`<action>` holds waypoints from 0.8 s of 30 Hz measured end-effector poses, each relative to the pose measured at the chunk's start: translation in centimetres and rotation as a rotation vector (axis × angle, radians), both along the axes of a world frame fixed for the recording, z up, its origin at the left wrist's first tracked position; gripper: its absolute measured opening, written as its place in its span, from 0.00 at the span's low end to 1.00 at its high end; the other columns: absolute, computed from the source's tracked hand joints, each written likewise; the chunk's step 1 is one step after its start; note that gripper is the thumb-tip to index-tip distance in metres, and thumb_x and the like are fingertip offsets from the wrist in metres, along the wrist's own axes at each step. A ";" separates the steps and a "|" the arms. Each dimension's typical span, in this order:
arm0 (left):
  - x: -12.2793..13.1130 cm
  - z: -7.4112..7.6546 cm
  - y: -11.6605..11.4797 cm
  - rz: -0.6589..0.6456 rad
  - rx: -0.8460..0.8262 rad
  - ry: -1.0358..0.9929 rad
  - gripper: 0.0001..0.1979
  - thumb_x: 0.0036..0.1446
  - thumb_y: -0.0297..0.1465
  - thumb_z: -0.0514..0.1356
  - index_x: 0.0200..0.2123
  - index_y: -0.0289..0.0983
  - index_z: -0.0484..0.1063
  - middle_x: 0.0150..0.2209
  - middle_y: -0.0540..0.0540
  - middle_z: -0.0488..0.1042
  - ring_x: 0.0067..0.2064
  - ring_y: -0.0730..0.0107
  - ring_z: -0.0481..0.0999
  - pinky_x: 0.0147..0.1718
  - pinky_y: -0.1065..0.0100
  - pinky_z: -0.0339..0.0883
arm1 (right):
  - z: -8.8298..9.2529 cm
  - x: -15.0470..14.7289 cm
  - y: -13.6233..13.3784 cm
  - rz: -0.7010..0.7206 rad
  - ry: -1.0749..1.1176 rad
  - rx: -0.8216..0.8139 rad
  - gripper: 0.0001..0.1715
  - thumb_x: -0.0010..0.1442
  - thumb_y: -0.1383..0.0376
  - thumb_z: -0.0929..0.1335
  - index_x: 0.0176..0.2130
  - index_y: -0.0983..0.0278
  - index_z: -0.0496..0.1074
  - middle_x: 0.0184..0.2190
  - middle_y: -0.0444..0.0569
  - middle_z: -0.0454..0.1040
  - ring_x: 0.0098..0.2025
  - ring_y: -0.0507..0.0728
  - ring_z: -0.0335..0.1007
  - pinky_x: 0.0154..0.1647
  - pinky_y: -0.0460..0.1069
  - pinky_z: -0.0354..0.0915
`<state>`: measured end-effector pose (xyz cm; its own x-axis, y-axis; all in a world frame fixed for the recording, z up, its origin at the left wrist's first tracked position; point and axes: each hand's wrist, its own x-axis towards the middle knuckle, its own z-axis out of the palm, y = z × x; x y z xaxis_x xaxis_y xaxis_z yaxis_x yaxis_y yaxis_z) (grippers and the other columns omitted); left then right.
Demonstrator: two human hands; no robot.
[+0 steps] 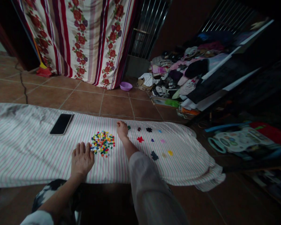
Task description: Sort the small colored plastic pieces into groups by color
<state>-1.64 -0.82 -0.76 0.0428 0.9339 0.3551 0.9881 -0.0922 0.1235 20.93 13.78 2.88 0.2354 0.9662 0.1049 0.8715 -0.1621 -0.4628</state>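
Observation:
My left hand (81,160) lies flat, palm down, on a pink-striped white cloth (25,150), its fingertips just left of a heap of small multicoloured pieces (102,143). It holds nothing. My right hand (122,130), in a grey sleeve, reaches past the heap toward the cloth's far edge. Its fingers are bunched and a small red piece (118,124) shows at their tips. A green piece (129,127) lies beside that hand. To the right sit small sorted clusters: red (140,139), dark (149,129), dark blue (154,155), yellow (170,152).
A black phone (61,123) lies face up on the cloth to the left. Brown floor tiles lie beyond, with a floral curtain (89,37), a purple bowl (125,86), a pile of clothes (178,75) and a toy (236,139) at the right.

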 end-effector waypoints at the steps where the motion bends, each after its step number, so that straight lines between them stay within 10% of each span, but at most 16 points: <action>1: 0.0 0.0 0.0 0.001 -0.005 -0.004 0.26 0.62 0.36 0.48 0.58 0.30 0.69 0.60 0.28 0.67 0.64 0.42 0.62 0.57 0.47 0.57 | -0.3 0.0 0.1 0.001 -0.013 -0.006 0.15 0.68 0.68 0.62 0.48 0.59 0.75 0.49 0.48 0.78 0.50 0.56 0.70 0.52 0.49 0.60; 24: 0.1 0.0 0.2 0.013 -0.003 0.053 0.26 0.63 0.35 0.47 0.58 0.30 0.69 0.60 0.29 0.68 0.63 0.41 0.63 0.56 0.48 0.59 | -4.2 0.0 0.2 0.129 0.002 0.133 0.14 0.64 0.73 0.64 0.40 0.63 0.79 0.42 0.52 0.77 0.46 0.57 0.68 0.50 0.50 0.61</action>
<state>-1.52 -0.66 -0.72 0.0491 0.9355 0.3499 0.9944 -0.0787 0.0708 20.89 13.93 -1.30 0.1110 0.9660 0.2337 0.8801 0.0137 -0.4745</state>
